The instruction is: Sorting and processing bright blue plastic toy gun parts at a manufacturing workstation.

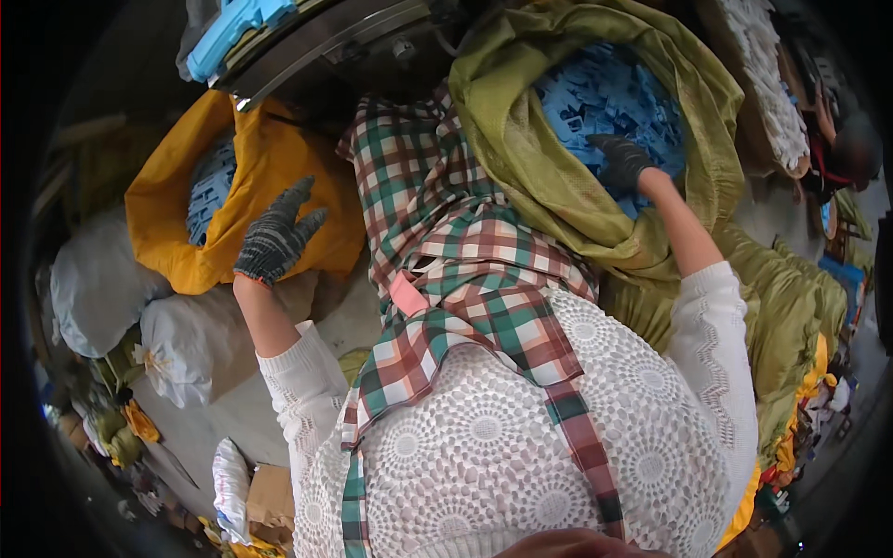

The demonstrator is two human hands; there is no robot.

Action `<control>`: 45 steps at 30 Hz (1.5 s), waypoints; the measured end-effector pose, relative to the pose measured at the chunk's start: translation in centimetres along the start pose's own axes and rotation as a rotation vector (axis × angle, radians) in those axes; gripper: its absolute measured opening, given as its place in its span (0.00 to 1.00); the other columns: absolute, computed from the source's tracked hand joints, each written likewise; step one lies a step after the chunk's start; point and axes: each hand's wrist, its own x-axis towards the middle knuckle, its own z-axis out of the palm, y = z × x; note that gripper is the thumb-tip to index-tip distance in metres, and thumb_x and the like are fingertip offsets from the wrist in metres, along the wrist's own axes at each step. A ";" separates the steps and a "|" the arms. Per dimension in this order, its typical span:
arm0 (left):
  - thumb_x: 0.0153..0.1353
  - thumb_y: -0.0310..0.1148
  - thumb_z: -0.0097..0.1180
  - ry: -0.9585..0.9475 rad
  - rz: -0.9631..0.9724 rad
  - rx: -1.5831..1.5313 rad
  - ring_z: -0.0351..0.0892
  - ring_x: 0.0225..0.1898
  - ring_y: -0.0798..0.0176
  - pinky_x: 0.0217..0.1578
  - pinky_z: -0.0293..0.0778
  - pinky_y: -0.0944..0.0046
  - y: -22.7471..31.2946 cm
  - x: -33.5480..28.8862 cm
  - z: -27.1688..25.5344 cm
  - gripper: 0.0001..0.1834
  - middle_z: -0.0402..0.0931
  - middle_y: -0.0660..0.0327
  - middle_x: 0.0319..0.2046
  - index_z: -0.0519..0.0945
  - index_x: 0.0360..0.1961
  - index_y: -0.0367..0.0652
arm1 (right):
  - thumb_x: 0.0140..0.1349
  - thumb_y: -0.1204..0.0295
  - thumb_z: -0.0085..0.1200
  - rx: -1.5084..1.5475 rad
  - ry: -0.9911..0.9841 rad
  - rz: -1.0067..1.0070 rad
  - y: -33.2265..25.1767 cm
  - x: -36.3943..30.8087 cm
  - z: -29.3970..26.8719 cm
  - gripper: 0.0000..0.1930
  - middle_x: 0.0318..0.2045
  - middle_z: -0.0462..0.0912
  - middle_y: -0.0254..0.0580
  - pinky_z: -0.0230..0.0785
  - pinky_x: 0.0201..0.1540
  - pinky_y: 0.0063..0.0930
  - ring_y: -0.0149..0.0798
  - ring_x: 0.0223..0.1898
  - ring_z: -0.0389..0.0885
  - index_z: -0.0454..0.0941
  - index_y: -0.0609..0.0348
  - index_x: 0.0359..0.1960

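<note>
My right hand, in a dark knitted glove, reaches into a large olive-green woven sack. Its fingers stretch to the left over a heap of small flat blue plastic pieces; the fingertips partly blend into the heap. I see nothing held in it. My left hand, in a grey knitted glove, hovers with its fingers spread at the near right side of an orange-yellow sack. Light blue pieces fill that sack's mouth. No object shows in the left hand.
A dark metal machine edge stands ahead, with bright blue parts on its left end. White stuffed bags lie on the left. Far right, a box of white pieces sits near another person. A checked apron covers my lap.
</note>
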 end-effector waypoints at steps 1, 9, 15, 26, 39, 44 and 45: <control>0.63 0.45 0.55 0.019 0.014 -0.003 0.69 0.60 0.49 0.59 0.66 0.56 0.1 0.1 0.1 0.31 0.70 0.50 0.59 0.65 0.65 0.48 | 0.43 0.58 0.67 0.026 0.031 0.068 -0.2 0.2 1.4 0.45 0.63 0.68 0.49 0.61 0.64 0.39 0.47 0.63 0.68 0.62 0.52 0.66; 0.62 0.43 0.56 0.009 0.028 0.028 0.69 0.60 0.51 0.59 0.66 0.57 0.9 0.3 0.6 0.31 0.71 0.49 0.58 0.66 0.64 0.45 | 0.50 0.66 0.56 -0.185 0.016 0.179 -0.7 4.2 4.0 0.28 0.51 0.78 0.52 0.67 0.55 0.50 0.53 0.52 0.78 0.71 0.53 0.57; 0.61 0.43 0.58 0.045 0.135 -0.172 0.69 0.61 0.49 0.59 0.66 0.57 4.1 0.9 0.7 0.32 0.70 0.48 0.58 0.66 0.64 0.43 | 0.53 0.66 0.57 0.330 0.492 0.236 -2.4 2.5 -3.7 0.24 0.50 0.79 0.55 0.72 0.49 0.41 0.50 0.49 0.79 0.75 0.56 0.54; 0.63 0.32 0.54 0.327 0.740 -0.674 0.74 0.52 0.54 0.58 0.65 0.54 13.1 4.3 2.6 0.14 0.77 0.55 0.49 0.77 0.49 0.41 | 0.52 0.79 0.65 1.061 0.610 -0.607 -17.5 -6.2 -15.7 0.29 0.56 0.76 0.40 0.69 0.56 0.32 0.37 0.55 0.74 0.71 0.63 0.58; 0.64 0.21 0.50 1.603 0.535 -0.181 0.80 0.46 0.52 0.50 0.74 0.58 10.0 5.0 -6.5 0.14 0.79 0.49 0.46 0.75 0.50 0.35 | 0.45 0.75 0.71 0.813 0.758 -0.656 -16.4 -5.8 -18.1 0.28 0.51 0.77 0.39 0.71 0.54 0.33 0.36 0.51 0.76 0.75 0.58 0.50; 0.62 0.40 0.57 1.050 0.185 0.268 0.73 0.53 0.47 0.55 0.68 0.51 8.0 6.3 -13.5 0.26 0.75 0.49 0.51 0.71 0.59 0.42 | 0.46 0.76 0.70 1.024 0.648 -0.609 -16.2 -5.2 -17.7 0.31 0.52 0.76 0.41 0.69 0.57 0.34 0.38 0.54 0.74 0.72 0.60 0.55; 0.62 0.42 0.57 0.853 0.126 0.349 0.72 0.54 0.47 0.55 0.67 0.50 8.0 6.4 -14.4 0.28 0.73 0.49 0.52 0.69 0.61 0.44 | 0.46 0.76 0.70 1.014 0.646 -0.591 -16.5 -4.9 -17.8 0.32 0.52 0.76 0.42 0.69 0.58 0.35 0.39 0.54 0.74 0.72 0.60 0.56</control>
